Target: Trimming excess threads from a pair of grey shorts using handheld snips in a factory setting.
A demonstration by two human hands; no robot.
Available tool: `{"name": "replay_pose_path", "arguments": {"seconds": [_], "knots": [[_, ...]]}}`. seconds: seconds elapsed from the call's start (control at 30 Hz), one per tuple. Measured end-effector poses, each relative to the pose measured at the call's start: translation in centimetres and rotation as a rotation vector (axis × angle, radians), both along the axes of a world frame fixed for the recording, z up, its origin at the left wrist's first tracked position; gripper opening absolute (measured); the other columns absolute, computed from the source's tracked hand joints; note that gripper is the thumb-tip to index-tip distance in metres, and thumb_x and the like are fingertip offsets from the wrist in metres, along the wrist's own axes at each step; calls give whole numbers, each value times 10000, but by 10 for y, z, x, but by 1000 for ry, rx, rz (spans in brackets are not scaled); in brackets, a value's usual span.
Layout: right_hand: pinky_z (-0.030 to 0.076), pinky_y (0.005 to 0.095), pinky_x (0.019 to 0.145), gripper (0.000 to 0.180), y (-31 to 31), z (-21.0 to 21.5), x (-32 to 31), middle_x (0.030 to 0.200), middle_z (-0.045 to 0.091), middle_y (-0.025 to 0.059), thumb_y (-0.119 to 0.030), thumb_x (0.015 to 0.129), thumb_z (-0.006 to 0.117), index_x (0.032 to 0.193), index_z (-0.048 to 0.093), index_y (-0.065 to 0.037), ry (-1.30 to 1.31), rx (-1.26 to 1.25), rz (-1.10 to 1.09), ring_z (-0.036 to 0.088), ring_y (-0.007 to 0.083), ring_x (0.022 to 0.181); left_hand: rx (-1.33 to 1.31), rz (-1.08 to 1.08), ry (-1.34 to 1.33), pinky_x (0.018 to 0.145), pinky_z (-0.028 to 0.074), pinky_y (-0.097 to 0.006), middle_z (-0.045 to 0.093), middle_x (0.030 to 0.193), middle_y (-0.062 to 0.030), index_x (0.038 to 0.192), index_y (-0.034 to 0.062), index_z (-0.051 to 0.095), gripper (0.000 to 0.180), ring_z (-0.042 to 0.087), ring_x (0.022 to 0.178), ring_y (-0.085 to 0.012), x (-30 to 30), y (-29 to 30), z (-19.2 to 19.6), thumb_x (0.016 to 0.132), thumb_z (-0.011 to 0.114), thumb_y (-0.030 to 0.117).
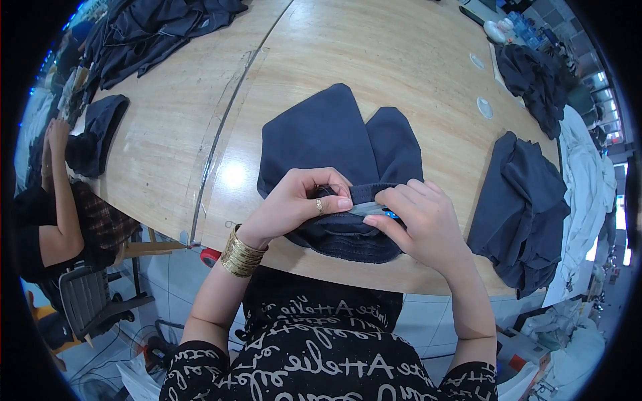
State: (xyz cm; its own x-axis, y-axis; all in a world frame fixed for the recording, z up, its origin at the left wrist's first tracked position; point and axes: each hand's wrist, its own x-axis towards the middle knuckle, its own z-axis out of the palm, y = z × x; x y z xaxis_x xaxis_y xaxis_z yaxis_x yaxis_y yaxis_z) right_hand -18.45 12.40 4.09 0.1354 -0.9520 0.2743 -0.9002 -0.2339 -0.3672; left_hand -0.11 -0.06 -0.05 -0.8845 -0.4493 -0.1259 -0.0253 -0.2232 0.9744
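Note:
A dark navy garment (334,140) lies folded on the wooden table (374,53), its waistband end at the near edge. My left hand (294,200), with a ring and gold bangles at the wrist, pinches the waistband from the left. My right hand (418,220) grips the same waistband from the right and holds a small grey tool with a blue tip (374,210) against the fabric. Both hands meet over the band, thumbs nearly touching.
A stack of dark garments (521,207) lies at the right of the table, another pile (154,33) at the far left, and more (535,73) at the far right. A person (53,200) sits at the left edge handling dark cloth. White fabric hangs at the right.

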Motion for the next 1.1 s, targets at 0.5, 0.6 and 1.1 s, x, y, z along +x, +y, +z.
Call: {"name": "replay_pose_path", "arguments": {"seconds": [0.5, 0.6, 1.1], "knots": [[420, 291, 586, 232, 3, 6, 3, 727, 580, 55, -212, 777, 711, 852, 571, -42, -357, 172, -175, 541, 186, 622, 64, 69, 36, 711, 449, -176, 621, 882, 2, 880, 17, 625, 116, 543, 776, -28, 4, -1, -5, 860, 655, 127], [444, 273, 588, 206, 3, 1, 13, 734, 588, 48, -161, 779, 711, 863, 567, -39, -615, 194, -267, 564, 178, 626, 62, 81, 42, 706, 449, -173, 626, 887, 1, 899, 14, 613, 129, 546, 773, -24, 4, -2, -6, 866, 650, 134], [431, 209, 622, 160, 13, -14, 5, 759, 602, 19, 18, 755, 676, 880, 584, -21, -556, 213, -287, 547, 79, 667, -333, -73, -57, 733, 474, -223, 672, 951, -19, 1013, 39, 656, 261, 591, 831, -58, 12, -11, 7, 769, 728, 94]]}}
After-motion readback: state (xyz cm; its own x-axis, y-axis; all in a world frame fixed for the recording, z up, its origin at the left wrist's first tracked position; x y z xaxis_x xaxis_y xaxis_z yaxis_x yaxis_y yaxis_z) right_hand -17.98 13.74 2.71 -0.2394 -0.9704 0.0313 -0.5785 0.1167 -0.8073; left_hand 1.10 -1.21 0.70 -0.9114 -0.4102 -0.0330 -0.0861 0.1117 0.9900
